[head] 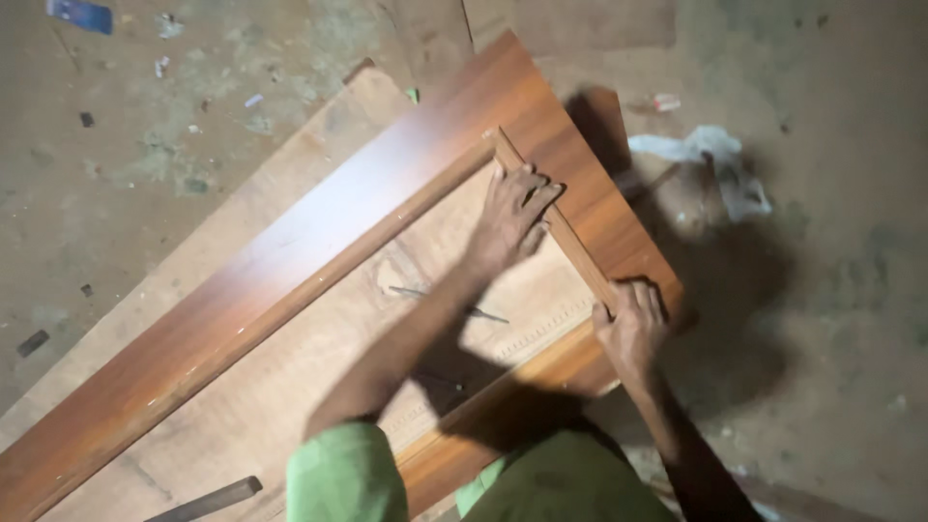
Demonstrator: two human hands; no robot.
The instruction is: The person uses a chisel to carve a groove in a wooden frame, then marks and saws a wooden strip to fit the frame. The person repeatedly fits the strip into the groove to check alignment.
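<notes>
1. Nearest me, my right hand presses flat on the near end of the short moulding strip, fingers spread and curled over the door frame corner, gripping nothing.
2. Farther along, my left hand lies open on the strip's far end, fingertips pinning it.
3. I judge I am seating this trim; next it needs steady pressure and alignment at the far mitre.
4. The strip is thin, reddish-brown, lying along the right side of the pale recessed panel.
</notes>
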